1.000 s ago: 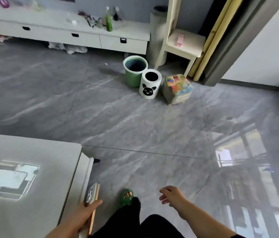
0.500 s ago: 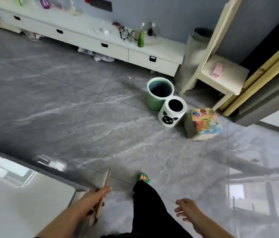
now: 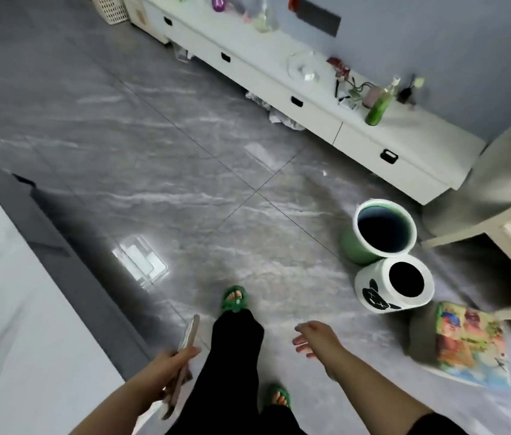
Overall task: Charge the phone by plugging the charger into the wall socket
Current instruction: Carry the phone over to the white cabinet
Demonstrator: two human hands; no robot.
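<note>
My left hand [image 3: 166, 368] grips a phone [image 3: 188, 334] edge-on, low at the bottom centre-left, just right of a white table. My right hand [image 3: 313, 337] hangs free at the bottom centre with fingers loosely apart and nothing in it. A dark plug-like object [image 3: 404, 94] sits by the blue wall on the low white cabinet [image 3: 382, 142] at the upper right; it is too blurred to tell whether it is a charger. No wall socket shows clearly.
The white table [image 3: 12, 309] fills the lower left. A green bin [image 3: 379, 233], a white bin with a bear face [image 3: 393, 285] and a colourful cube stool [image 3: 464, 340] stand on the grey tiled floor at right. A pale chair [image 3: 499, 221] is at the right edge.
The phone has come off the table's edge in my left hand. The view has swung left and forward across the floor as I step, so the bins and cabinet have shifted right.
</note>
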